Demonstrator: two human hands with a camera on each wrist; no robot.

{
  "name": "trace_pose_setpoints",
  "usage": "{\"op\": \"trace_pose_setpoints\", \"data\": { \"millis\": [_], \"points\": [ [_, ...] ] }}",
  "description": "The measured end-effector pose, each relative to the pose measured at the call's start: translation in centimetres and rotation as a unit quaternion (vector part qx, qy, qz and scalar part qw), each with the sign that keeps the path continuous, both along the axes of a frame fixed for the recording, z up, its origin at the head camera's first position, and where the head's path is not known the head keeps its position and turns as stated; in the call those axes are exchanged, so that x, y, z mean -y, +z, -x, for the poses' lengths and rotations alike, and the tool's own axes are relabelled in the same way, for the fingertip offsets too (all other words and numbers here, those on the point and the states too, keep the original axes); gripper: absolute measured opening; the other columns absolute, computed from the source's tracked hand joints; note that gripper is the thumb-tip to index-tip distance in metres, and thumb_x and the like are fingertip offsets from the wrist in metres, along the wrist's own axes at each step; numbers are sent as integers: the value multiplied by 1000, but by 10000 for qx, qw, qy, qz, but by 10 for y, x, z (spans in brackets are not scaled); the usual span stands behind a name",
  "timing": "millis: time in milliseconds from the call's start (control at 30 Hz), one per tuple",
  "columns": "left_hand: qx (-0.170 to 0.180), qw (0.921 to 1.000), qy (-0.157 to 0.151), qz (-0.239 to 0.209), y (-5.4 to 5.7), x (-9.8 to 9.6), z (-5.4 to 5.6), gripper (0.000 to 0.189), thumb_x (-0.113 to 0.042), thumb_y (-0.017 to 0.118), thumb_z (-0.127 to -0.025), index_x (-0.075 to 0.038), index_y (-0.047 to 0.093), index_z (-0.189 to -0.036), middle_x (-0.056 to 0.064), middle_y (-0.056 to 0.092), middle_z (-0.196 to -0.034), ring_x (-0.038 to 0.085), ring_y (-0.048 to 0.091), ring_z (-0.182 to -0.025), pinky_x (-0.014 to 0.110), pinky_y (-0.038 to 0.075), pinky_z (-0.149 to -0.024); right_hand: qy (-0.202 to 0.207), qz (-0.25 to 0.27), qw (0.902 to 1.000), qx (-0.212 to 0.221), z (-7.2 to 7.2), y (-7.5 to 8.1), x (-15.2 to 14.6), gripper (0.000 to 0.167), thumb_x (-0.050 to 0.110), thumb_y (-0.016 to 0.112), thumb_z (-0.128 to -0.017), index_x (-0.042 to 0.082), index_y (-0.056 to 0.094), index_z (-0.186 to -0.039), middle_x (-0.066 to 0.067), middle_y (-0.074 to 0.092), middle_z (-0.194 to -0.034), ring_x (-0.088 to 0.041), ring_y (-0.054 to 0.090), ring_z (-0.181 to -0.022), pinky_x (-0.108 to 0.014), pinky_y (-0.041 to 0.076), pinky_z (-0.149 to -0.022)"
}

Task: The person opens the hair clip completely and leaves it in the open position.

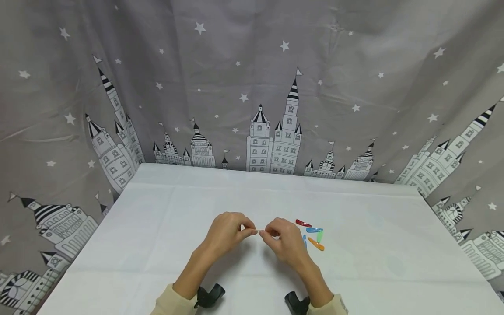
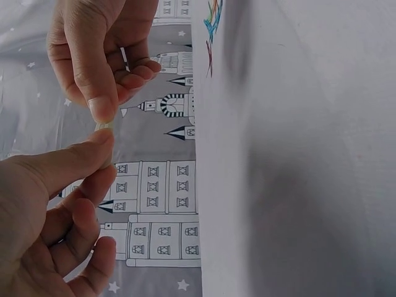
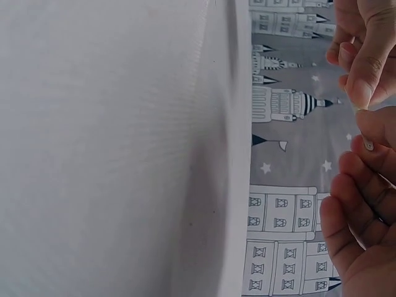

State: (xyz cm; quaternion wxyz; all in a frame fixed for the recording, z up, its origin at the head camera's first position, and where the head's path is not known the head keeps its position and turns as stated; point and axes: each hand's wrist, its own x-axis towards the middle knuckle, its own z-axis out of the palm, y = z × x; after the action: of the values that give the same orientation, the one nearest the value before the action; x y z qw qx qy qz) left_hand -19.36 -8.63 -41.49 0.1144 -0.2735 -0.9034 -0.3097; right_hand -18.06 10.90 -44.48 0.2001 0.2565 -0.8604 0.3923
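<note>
A small, pale snap hair clip [image 3: 369,146] is pinched between both hands, mostly hidden by the fingertips. My left hand [image 1: 227,232] holds one end with thumb and index finger. On the other end, my right hand [image 1: 286,241] has the same kind of pinch, thumb and index tips close to the left ones. In the left wrist view just a sliver of the pale clip [image 2: 103,126] shows between the two thumbs. Right beside the right hand lie a red clip [image 1: 303,223], a blue clip [image 1: 314,230], a green clip [image 1: 320,237] and an orange clip [image 1: 316,244].
Another blue clip [image 1: 305,241] lies partly behind the right hand. White cloth covers the table [image 1: 378,245], and a grey curtain [image 1: 220,65] printed with castles and stars hangs behind and at both sides. Black wrist devices [image 1: 210,296] are worn near the sleeves.
</note>
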Motion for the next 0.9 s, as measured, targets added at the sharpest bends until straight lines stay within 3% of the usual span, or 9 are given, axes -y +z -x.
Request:
{"op": "trace_pose_setpoints", "data": {
  "millis": [467,900],
  "points": [
    [-251,9995,160,130,-1,-3,-2,5,-17,83,-79,-16,77,-78,-9,68,-75,7,58,-64,24,45,-59,-108,-27,9998,-184,-2,-3,4,15,3,74,-81,11,66,-71,7,57,-67,-7,50,-65,-24,46,-59],
    [-186,9997,127,66,-3,-2,-1,5,-15,82,-80,-15,76,-80,-9,67,-75,5,54,-63,23,44,-59,-93,-10,9998,-152,-2,-1,5,13,5,75,-83,11,69,-74,7,58,-68,-6,50,-65,-24,47,-60]
  ]
}}
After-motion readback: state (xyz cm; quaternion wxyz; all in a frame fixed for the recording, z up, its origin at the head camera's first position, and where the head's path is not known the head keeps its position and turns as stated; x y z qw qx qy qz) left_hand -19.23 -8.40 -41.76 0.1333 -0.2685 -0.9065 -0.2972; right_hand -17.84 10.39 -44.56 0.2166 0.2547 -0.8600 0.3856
